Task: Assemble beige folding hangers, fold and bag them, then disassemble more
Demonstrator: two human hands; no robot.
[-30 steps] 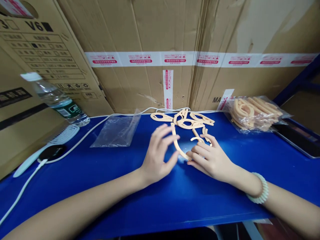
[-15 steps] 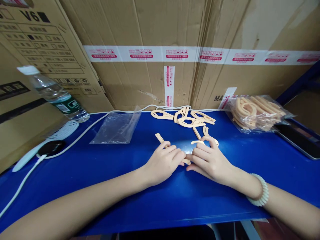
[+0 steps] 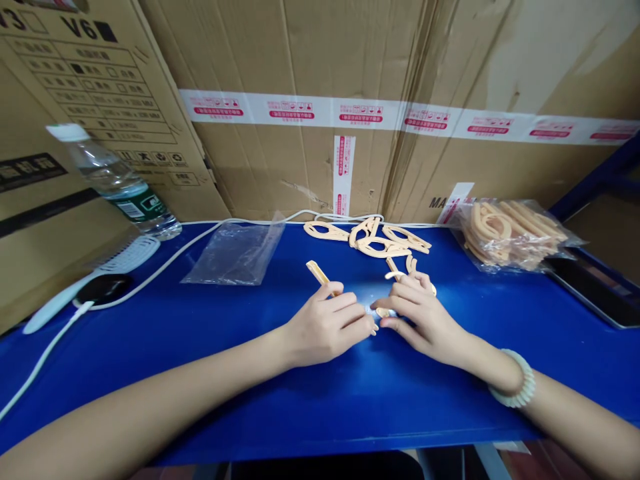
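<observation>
My left hand [image 3: 327, 325] is closed around a long beige plastic piece [image 3: 317, 271], which looks like part of a folding hanger; its upper end sticks out past the thumb side and its tip shows below the fingers. A short gap to the right, my right hand [image 3: 423, 313] pinches a beige piece [image 3: 384, 312] between thumb and forefinger, most of it covered by the hand. Just beyond that hand lie loose curved beige parts [image 3: 411, 265], partly hidden by the fingers. Farther back, several beige folding hangers [image 3: 383, 247] rest in a pile on the blue table [image 3: 280, 413].
At the right stand bagged beige hangers [image 3: 513, 233], beside a dark tablet-like device [image 3: 595, 290]. An empty clear plastic bag [image 3: 233, 257] lies left of centre. A water bottle [image 3: 133, 197], hairbrush [image 3: 125, 257], black charger puck [image 3: 104, 289] and white cable sit left. Cardboard boxes [image 3: 280, 160] wall the back.
My hands have moved slightly apart, and a beige piece now shows between my right thumb and forefinger. The right fingers have curled in more. The camera view has shifted a little.
</observation>
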